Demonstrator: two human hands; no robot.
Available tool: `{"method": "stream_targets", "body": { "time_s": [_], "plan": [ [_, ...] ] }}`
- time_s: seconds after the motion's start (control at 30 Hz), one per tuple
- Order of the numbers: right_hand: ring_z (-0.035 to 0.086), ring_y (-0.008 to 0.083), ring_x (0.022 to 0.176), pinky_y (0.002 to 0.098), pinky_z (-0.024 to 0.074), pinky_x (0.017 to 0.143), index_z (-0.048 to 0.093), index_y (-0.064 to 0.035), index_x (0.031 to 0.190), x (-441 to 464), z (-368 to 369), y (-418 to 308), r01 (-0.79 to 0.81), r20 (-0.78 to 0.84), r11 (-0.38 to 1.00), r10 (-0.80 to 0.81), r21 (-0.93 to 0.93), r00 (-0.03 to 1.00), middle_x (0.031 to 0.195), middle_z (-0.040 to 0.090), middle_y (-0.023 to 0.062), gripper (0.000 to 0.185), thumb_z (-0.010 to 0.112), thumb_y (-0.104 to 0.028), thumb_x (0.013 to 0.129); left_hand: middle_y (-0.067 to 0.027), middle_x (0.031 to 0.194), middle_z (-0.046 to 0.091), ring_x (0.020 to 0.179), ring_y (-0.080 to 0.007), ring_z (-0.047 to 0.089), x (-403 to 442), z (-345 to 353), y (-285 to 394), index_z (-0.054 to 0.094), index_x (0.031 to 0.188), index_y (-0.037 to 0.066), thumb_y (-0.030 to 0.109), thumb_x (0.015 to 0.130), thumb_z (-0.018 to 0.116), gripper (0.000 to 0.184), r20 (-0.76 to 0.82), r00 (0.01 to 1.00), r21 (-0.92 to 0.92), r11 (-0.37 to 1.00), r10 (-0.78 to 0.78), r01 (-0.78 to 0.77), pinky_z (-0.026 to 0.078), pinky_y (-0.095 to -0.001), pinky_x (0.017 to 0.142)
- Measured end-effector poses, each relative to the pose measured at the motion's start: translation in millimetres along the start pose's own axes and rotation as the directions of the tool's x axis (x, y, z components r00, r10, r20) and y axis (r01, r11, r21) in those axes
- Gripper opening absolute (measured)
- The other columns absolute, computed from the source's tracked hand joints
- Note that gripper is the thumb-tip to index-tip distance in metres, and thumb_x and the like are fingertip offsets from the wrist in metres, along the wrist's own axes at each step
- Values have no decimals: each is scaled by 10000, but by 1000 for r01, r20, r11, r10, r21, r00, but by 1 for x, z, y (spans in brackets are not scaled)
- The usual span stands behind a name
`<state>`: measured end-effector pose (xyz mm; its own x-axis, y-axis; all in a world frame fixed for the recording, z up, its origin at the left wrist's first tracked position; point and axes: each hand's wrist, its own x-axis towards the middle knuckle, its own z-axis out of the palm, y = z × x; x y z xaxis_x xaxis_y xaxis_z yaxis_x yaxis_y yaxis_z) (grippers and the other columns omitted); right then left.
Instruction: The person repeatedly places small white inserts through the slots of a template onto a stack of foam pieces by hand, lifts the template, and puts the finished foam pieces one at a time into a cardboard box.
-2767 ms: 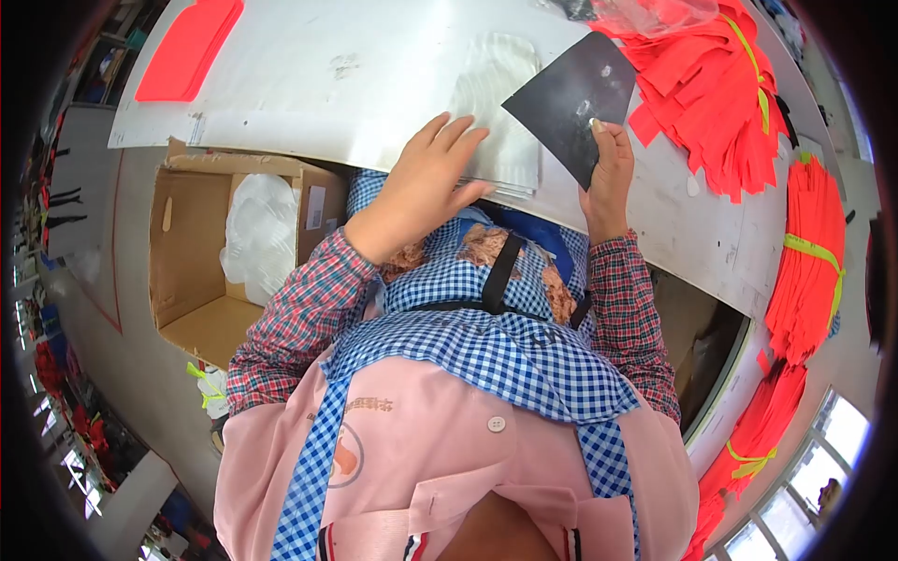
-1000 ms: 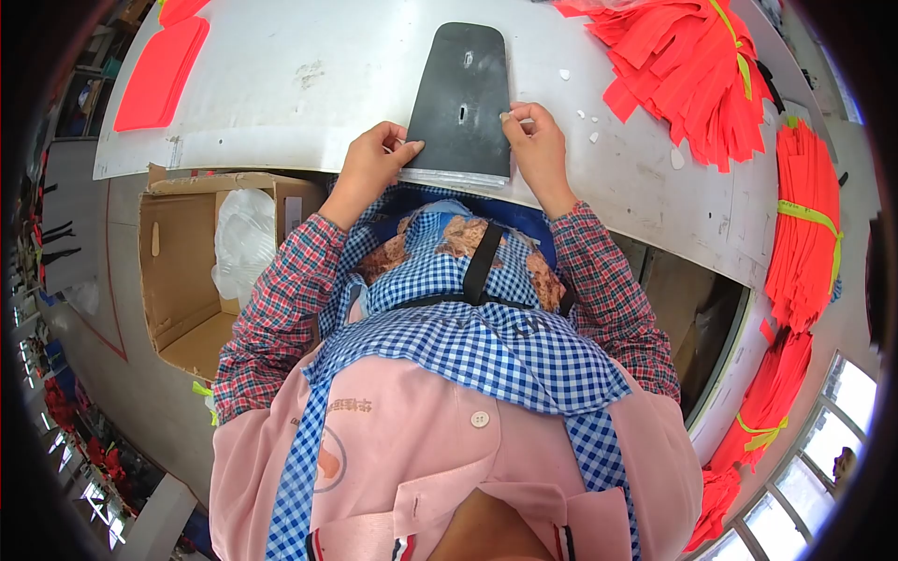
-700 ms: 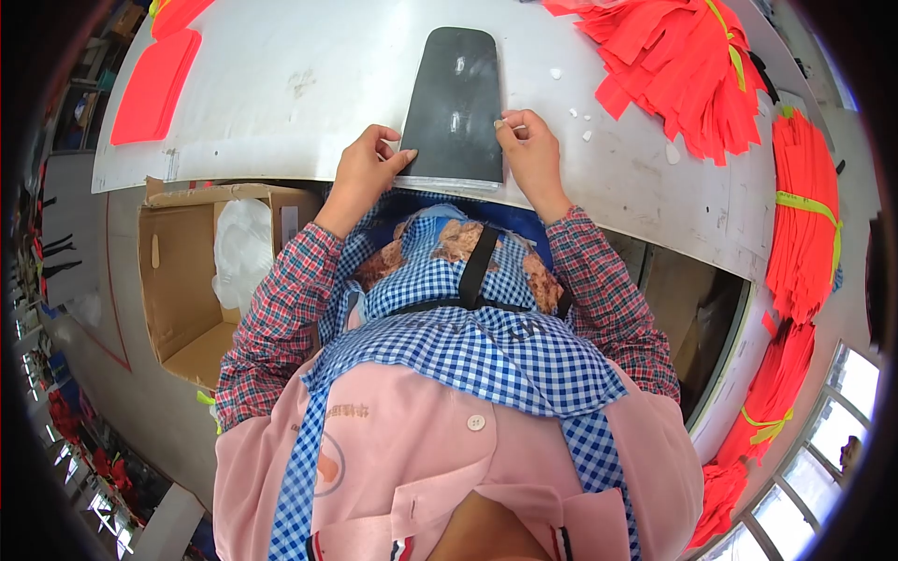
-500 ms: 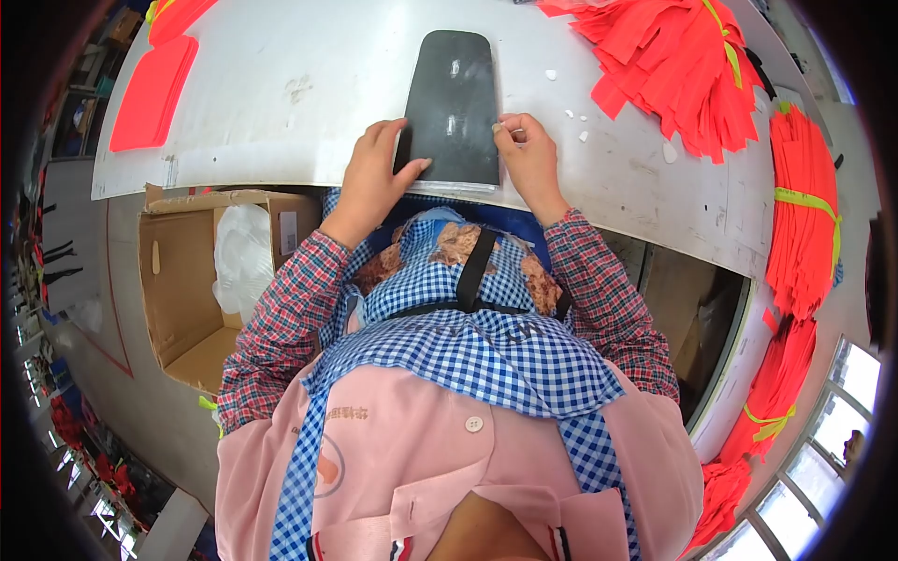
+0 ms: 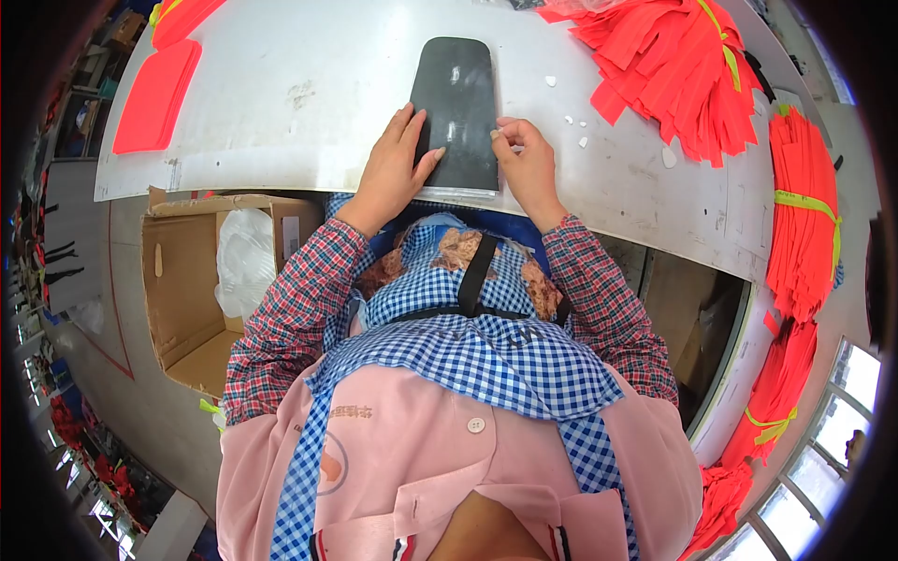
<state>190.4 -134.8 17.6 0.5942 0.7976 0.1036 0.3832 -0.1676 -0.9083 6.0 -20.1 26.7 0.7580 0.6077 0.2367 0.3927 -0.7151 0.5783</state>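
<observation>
A dark, flat panel (image 5: 456, 112) with a rounded far end lies on the white table in front of me, a thin clear edge showing along its near side. My left hand (image 5: 395, 173) rests along the panel's left edge, its fingers stretched out and the thumb over the surface. Beside the right edge, my right hand (image 5: 527, 168) is closed in a pinch of thumb and forefinger. Whatever sits between those fingertips is too small to make out.
Several small white scraps (image 5: 583, 142) lie right of the panel. A fanned bundle of red strips (image 5: 655, 65) covers the table's far right, and a red stack (image 5: 157, 98) is at the left. An open cardboard box (image 5: 192, 360) holding clear plastic stands below the table edge.
My left hand has moved up and right, further onto the panel. The panel has slid slightly towards me. My right hand has stayed pinched near the right edge.
</observation>
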Motion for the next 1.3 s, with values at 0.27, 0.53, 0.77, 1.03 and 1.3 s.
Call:
{"method": "stream_targets", "body": {
  "time_s": [0.27, 0.53, 0.77, 1.03, 1.3],
  "plan": [
    [632, 134, 810, 287, 521, 682, 615, -1, 879, 3, 0, 0, 21, 10, 999, -21, -36, 1000, 1123, 677, 112, 134, 636, -134, 876, -275, 1426, 388, 1282, -422, 438, -4, 5, 1, 466, 1324, -48, 232, 907, 634, 529, -8, 1000, 15, 1000, 8, -8, 396, -414, 1058],
    [647, 174, 766, 305, 509, 663, 627, 5, 889, 3, 0, -2, 20, -28, 1000, -20, -13, 999, 867, 684, 95, 132, 631, -124, 861, -288, 1394, 419, 1281, -461, 422, -1, 6, -2, 495, 1297, -34, 225, 911, 626, 484, -78, 995, 77, 995, 61, -55, 384, -456, 1059],
    [605, 124, 653, 280, 491, 624, 631, -5, 869, -2, -4, -12, -67, 7, 994, 67, 85, 998, 725, 653, 72, 143, 640, -147, 870, -259, 1418, 417, 1329, -466, 357, 35, 14, -25, 470, 1340, 5, 268, 946, 559, 482, -144, 986, 176, 982, 90, -64, 329, -510, 1078],
    [631, 173, 637, 302, 497, 624, 643, 3, 867, 3, 1, -22, -145, 184, 989, 143, 1, 973, 700, 662, 108, 188, 655, -183, 843, -130, 1494, 373, 1404, -361, 294, 42, 25, -24, 414, 1404, 67, 200, 973, 469, 454, -8, 996, 298, 951, 84, -78, 264, -594, 1089],
    [657, 302, 686, 379, 511, 653, 638, -20, 813, 25, 21, -35, -34, 260, 978, 89, -208, 962, 739, 672, 152, 186, 635, -206, 810, -113, 1500, 374, 1413, -288, 309, 38, 32, -23, 427, 1402, 88, 194, 971, 444, 444, -28, 997, 308, 949, 74, -62, 248, -583, 1103]
  ]
}}
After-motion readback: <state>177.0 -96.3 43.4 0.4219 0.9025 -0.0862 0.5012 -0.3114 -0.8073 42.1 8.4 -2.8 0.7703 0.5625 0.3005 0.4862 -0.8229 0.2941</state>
